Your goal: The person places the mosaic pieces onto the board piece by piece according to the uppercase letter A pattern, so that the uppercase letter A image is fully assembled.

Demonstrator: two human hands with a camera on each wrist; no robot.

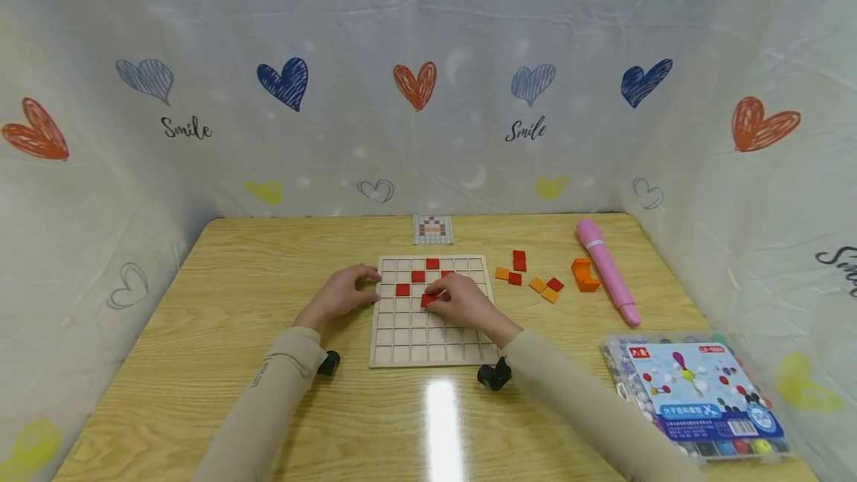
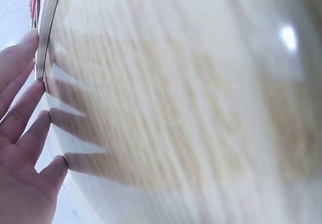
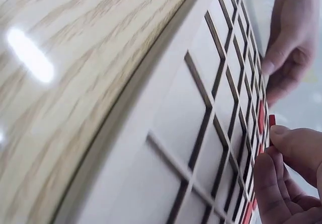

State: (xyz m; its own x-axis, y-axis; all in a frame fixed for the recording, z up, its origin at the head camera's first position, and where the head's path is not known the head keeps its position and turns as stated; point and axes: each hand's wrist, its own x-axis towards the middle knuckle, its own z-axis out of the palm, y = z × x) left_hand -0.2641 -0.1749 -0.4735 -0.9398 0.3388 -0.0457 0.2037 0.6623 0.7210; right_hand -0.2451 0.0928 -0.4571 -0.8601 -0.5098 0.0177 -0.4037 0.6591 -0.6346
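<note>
A pale wooden grid board (image 1: pixel 402 337) lies on the table in front of me. Between thumb and fingers, my right hand (image 1: pixel 466 303) pinches a red square tile (image 1: pixel 426 300) over the middle of the board; the right wrist view shows that tile (image 3: pixel 272 120) edge-on at the fingertips. Several other red tiles (image 1: pixel 402 289) sit in squares of the upper half, one partly covered by the right hand. At the board's left edge rests my left hand (image 1: pixel 340 293), fingers spread. In the left wrist view, its fingertips (image 2: pixel 39 86) touch the frame and tabletop.
Behind the board lies a small pattern card (image 1: pixel 432 230). To its right are loose red tiles (image 1: pixel 519 260) and orange tiles (image 1: pixel 550 294), an orange bracket-shaped piece (image 1: pixel 585 275) and a pink pen-shaped object (image 1: pixel 608 271). A clear box of molecular model parts (image 1: pixel 699 396) occupies the front right corner.
</note>
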